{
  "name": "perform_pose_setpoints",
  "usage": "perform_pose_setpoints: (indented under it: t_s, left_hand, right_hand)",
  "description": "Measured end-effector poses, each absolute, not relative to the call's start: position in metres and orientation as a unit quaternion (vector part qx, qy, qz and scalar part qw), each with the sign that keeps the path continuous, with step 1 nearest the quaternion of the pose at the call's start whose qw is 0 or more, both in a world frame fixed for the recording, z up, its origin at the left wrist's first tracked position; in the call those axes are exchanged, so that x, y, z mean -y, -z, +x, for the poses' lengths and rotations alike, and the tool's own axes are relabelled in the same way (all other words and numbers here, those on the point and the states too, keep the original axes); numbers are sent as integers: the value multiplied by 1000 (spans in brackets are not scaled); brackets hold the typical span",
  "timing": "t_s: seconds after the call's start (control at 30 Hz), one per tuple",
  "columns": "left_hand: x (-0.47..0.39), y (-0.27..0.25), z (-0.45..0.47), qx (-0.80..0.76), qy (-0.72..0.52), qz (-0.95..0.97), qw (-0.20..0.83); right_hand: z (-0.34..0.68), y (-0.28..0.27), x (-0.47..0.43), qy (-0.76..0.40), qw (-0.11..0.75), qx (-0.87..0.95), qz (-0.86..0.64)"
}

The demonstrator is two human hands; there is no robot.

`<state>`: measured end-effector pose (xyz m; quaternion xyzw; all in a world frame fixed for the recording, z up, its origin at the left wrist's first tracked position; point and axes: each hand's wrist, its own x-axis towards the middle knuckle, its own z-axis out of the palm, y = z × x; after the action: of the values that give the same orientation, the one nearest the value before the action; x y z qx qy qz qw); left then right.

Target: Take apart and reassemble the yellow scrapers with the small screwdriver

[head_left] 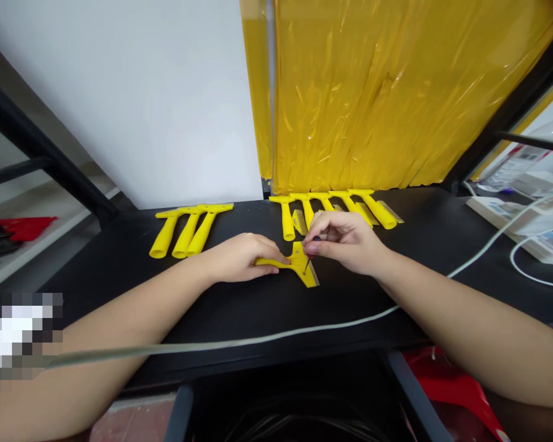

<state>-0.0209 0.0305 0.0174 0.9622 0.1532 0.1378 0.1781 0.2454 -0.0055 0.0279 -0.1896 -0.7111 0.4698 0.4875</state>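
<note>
A yellow scraper (299,263) with a thin metal blade along its right edge lies on the black tabletop. My left hand (251,258) is closed around its handle and presses it down. Between the fingertips of my right hand (343,241) is a small screwdriver (316,240) with a dark red and black handle. Its thin shaft points down, and the tip meets the scraper head by a screw near the lower corner. Part of the screwdriver's handle is hidden by my fingers.
Three yellow scrapers (194,232) lie at the back left, and several more (288,220) line the back right. A pale cable (276,336) crosses the table's front. Behind stand a white panel (166,110) and a yellow-wrapped panel (359,92). Power strips (511,230) lie at right.
</note>
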Motion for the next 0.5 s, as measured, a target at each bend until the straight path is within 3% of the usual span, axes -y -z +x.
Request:
perform_pose_setpoints:
  t_s: [0.5]
  left_hand:
    - [-31,-17,-21,-166,-124,963,174]
  right_hand:
    - [254,-21,-16,-537,463,687,-157]
